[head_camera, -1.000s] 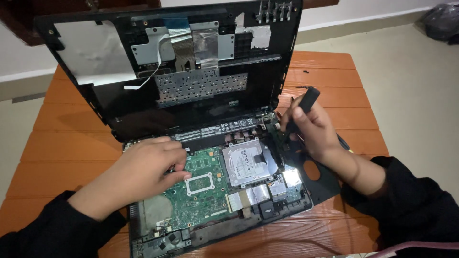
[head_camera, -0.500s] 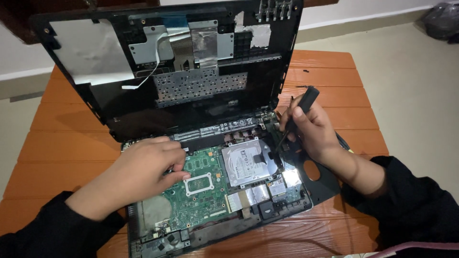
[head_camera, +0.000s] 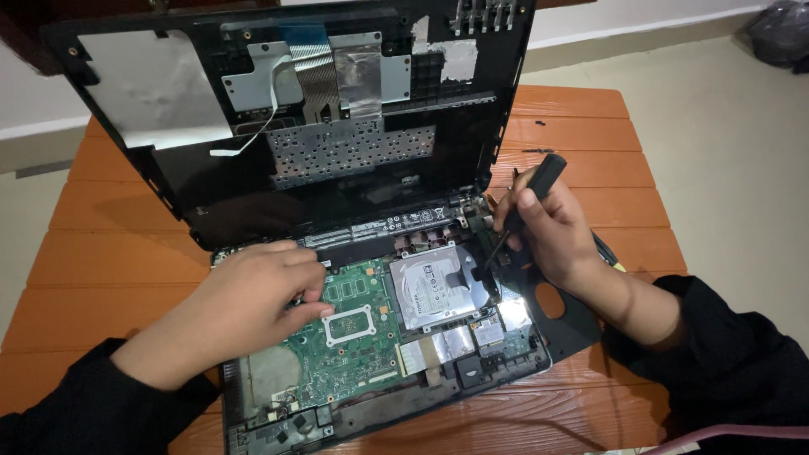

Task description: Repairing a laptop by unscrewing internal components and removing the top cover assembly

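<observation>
An opened laptop lies on an orange wooden table (head_camera: 590,126), its green circuit board (head_camera: 358,341) and silver hard drive (head_camera: 431,286) exposed. The raised top cover (head_camera: 337,160) stands tilted behind them. My left hand (head_camera: 253,303) rests on the left part of the board, fingers curled and touching it. My right hand (head_camera: 548,227) grips a black-handled screwdriver (head_camera: 539,181), whose tip points down at the right edge of the hard drive near the hinge.
A black plastic panel (head_camera: 560,316) lies under my right wrist beside the laptop. A few tiny dark bits (head_camera: 539,152) sit on the table behind the right hand. Tiled floor (head_camera: 725,143) lies to the right; a dark bag (head_camera: 779,34) is at the far corner.
My right hand has shifted a little with the screwdriver near the hard drive's right edge. The left hand stays on the board.
</observation>
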